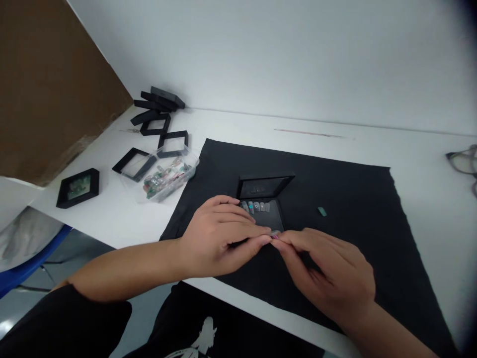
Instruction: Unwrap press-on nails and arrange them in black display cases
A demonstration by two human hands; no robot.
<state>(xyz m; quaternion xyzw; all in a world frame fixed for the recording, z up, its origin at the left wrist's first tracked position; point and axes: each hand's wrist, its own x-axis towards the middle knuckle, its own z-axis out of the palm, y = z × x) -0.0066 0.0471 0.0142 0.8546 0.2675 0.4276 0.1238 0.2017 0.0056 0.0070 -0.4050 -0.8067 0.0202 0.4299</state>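
My left hand (223, 233) and my right hand (328, 268) meet over the black cloth, thumb and forefinger of each pinched on one small press-on nail (275, 233) with a bit of pink on it. Just beyond them a black display case (276, 214) stands with its clear-windowed lid (266, 185) raised. In the case lies a row of several decorated press-on nails (257, 206), partly covered by my left fingers. A single green press-on nail (322, 212) rests on the cloth to the right of the case.
A clear plastic tub (167, 181) of mixed nails stands left of the black cloth (343, 186). Around it lie black frames (134, 164), a stack of frames (160, 99) and a closed case (78, 188) with green contents. Glasses (464, 161) sit at the far right.
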